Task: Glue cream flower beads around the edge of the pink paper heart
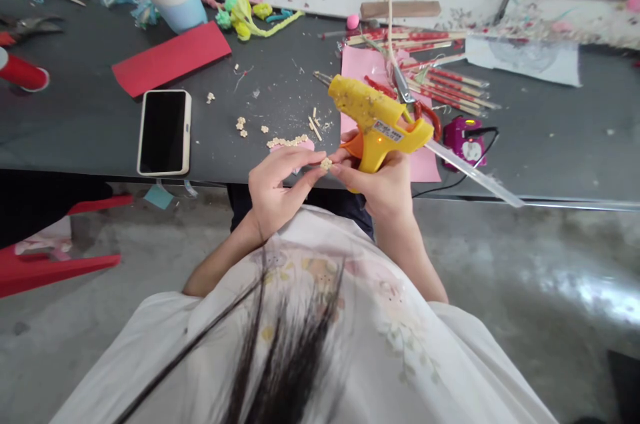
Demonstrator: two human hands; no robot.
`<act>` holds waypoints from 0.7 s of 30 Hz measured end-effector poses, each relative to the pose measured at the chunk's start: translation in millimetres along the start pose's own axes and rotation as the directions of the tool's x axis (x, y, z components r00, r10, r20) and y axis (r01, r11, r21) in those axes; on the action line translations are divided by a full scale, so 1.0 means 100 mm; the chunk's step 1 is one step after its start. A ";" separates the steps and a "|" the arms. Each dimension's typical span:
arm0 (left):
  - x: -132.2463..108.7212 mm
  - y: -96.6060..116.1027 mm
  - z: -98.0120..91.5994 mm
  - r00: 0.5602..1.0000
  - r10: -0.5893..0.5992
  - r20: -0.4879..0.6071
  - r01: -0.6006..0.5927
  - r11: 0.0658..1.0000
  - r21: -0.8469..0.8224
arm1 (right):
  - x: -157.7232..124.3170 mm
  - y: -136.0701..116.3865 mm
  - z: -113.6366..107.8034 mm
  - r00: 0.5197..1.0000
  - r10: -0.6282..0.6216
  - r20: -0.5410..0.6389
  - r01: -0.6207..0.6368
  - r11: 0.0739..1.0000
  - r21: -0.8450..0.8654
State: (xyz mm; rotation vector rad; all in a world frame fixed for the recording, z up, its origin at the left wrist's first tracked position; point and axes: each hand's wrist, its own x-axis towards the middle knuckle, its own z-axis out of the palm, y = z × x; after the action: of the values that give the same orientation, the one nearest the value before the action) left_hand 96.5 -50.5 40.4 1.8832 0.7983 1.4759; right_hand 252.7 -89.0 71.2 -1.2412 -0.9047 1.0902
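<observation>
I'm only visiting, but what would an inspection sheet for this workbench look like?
Surface: dark tabletop, dotted with scraps
Job's things: yellow glue gun with translucent glue stick at its rear; pale flower-shaped piece
Clutter: smartphone, red card, pliers, pink paper
Left hand: pinching the flower-shaped piece
Right hand: gripping the glue gun, fingers close to the piece
Cables: black cable at the purple device
Surroundings: grey floor; red chair, partly visible
</observation>
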 end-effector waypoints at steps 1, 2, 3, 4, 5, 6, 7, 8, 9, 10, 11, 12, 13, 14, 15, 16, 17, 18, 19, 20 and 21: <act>0.00 0.00 0.00 1.000 -0.008 0.005 0.008 1.000 0.007 | 0.00 0.00 0.00 1.000 0.000 -0.001 0.001 1.000 0.005; 0.00 0.01 0.00 1.000 -0.025 0.006 0.025 1.000 0.008 | 0.00 0.00 0.01 1.000 0.001 0.000 -0.001 1.000 0.011; -0.01 0.01 0.00 0.998 -0.061 0.006 0.061 0.998 -0.006 | 0.00 0.00 0.01 1.000 0.004 0.001 -0.004 1.000 0.018; -0.01 0.01 0.00 0.993 -0.120 0.012 0.120 0.992 -0.043 | 0.00 0.00 0.02 1.000 0.009 0.002 -0.009 1.000 0.023; -0.01 0.01 0.00 0.980 -0.196 0.023 0.197 0.975 -0.102 | 0.00 -0.01 0.02 1.000 0.016 0.003 -0.016 1.000 0.024; -0.02 0.01 0.01 0.960 -0.277 0.041 0.280 0.944 -0.176 | 0.00 -0.01 0.02 1.000 0.023 0.003 -0.023 1.000 0.020; -0.02 0.01 0.02 0.934 -0.351 0.067 0.356 0.900 -0.252 | 0.00 -0.02 0.03 1.000 0.027 0.001 -0.027 1.000 0.013; -0.03 0.01 0.02 0.908 -0.409 0.093 0.417 0.851 -0.320 | 0.00 -0.02 0.03 1.000 0.030 0.000 -0.030 1.000 0.005; -0.03 0.01 0.03 0.885 -0.450 0.119 0.460 0.806 -0.372 | -0.01 -0.03 0.03 0.999 0.033 -0.001 -0.033 0.999 -0.003; -0.03 0.01 0.04 0.869 -0.477 0.136 0.487 0.770 -0.411 | -0.01 -0.03 0.03 0.999 0.035 -0.001 -0.035 0.999 -0.008; -0.03 0.01 0.04 0.855 -0.498 0.149 0.508 0.741 -0.438 | -0.01 -0.03 0.03 0.999 0.038 -0.001 -0.038 0.999 -0.008; -0.03 0.01 0.05 0.840 -0.517 0.163 0.529 0.716 -0.455 | -0.01 -0.03 0.03 0.999 0.042 0.000 -0.042 0.999 -0.004; -0.03 0.01 0.05 0.828 -0.534 0.172 0.546 0.696 -0.467 | -0.01 -0.03 0.03 0.999 0.049 0.002 -0.049 0.999 0.000; -0.03 0.00 0.05 0.817 -0.548 0.177 0.559 0.681 -0.473 | -0.01 -0.03 0.03 0.999 0.054 0.004 -0.054 0.999 0.003; -0.03 0.00 0.05 0.812 -0.556 0.178 0.566 0.674 -0.474 | -0.01 -0.03 0.03 0.998 0.058 0.005 -0.058 0.998 0.005; -0.03 0.00 0.05 0.811 -0.558 0.173 0.566 0.676 -0.471 | -0.01 -0.02 0.02 0.998 0.060 0.007 -0.060 0.998 0.006; -0.04 0.00 0.05 0.814 -0.556 0.166 0.562 0.685 -0.463 | -0.01 -0.02 0.02 0.998 0.060 0.006 -0.060 0.998 0.003; -0.04 0.00 0.05 0.820 -0.551 0.157 0.555 0.698 -0.453 | -0.01 -0.02 0.02 0.998 0.059 0.005 -0.059 0.998 -0.004; -0.04 0.00 0.05 0.826 -0.544 0.146 0.547 0.712 -0.439 | -0.01 -0.01 0.02 0.998 0.060 0.004 -0.060 0.998 -0.016; -0.05 0.00 0.05 0.832 -0.538 0.136 0.539 0.727 -0.425 | -0.01 -0.01 0.02 0.998 0.061 0.005 -0.061 0.998 -0.032; -0.06 -0.01 0.05 0.838 -0.531 0.125 0.531 0.740 -0.413 | -0.01 0.00 0.02 0.998 0.063 0.006 -0.062 0.997 -0.048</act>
State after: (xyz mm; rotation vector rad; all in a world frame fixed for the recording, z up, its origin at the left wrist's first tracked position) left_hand 100.5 -55.0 35.6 1.1819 0.8358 1.1591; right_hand 250.8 -90.0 71.8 -1.3129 -0.9077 1.1291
